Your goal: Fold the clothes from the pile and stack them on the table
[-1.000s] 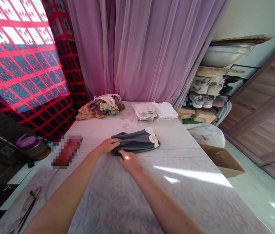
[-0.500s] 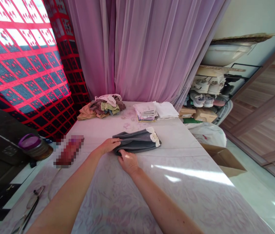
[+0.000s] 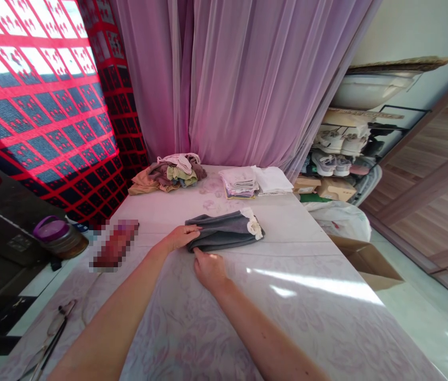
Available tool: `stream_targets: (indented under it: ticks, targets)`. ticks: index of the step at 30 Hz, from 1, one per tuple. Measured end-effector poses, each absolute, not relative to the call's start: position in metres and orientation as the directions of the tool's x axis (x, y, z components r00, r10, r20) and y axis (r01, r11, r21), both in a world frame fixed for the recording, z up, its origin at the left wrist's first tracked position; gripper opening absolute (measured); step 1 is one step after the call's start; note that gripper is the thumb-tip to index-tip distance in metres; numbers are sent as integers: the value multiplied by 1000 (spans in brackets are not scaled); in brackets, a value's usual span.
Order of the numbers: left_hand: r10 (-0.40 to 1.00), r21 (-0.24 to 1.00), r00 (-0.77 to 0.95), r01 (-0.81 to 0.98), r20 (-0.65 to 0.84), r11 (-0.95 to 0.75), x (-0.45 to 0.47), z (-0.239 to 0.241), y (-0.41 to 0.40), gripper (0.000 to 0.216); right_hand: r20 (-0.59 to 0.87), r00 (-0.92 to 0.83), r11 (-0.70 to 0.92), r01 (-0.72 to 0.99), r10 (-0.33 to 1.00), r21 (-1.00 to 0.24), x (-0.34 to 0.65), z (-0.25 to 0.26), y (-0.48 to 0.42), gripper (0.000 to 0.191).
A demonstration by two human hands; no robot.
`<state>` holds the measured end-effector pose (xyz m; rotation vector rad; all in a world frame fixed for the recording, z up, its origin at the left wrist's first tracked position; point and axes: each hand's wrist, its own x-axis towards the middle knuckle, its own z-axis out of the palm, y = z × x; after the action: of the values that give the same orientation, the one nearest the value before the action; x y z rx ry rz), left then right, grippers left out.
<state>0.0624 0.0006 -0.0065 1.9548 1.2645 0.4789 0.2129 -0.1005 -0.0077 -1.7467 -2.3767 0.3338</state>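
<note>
A folded grey garment (image 3: 224, 234) with a white trim at its right end lies across the middle of a table (image 3: 295, 296) covered in a pale patterned cloth. My left hand (image 3: 180, 236) pinches the garment's left end, thumb on top. Just below that end my right hand (image 3: 208, 267) rests on the tablecloth, fingers curled, its fingertips touching the garment's near edge.
At the table's far end lie a heap of unfolded clothes (image 3: 166, 177) and a stack of folded white ones (image 3: 253, 181). A purple-lidded jar (image 3: 57, 238) stands off the left edge. A cardboard box (image 3: 367, 260) and a shoe rack (image 3: 337, 156) are at right. Curtains hang behind.
My right hand has slid back toward me, from on top of the garment's left end to just off its near edge. My left hand keeps its hold.
</note>
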Motion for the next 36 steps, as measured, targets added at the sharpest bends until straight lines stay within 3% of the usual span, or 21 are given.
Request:
stream_targets:
  ticks: [6,10,15,22,27,32,36]
  targets:
    - [868,729,488,627,-94,-274,62,-5,3,43,-15,-431,417,880,902,-228,215,-2,-103,32]
    - [846,705,527,630,-81,-325,63,-7,-3,34,15,-435,414,845,900,-339,230,-6,-107,26]
    - [833,583,552,667,30,-464,71,-13,-20,27,27,15,5,786,1000,-618,272,-12,-102,23]
    - [922,365,382,851,63,-378,90,-6,-34,36,66,441,-290,688,895,-665,346,-4,-83,44]
    - [868,237,466,835,171,-496,116,2,-20,41,161,492,-292,714,855,-636,347,7,-65,69]
    - [889,112,444,883,112,-455,136,-7,-14,58,124,404,-266,774,906,-574,359,8,-44,43]
    - [900,70,428,899,78,-433,142,-14,-15,63,365,362,-90,806,858,-586,376,3,-37,42]
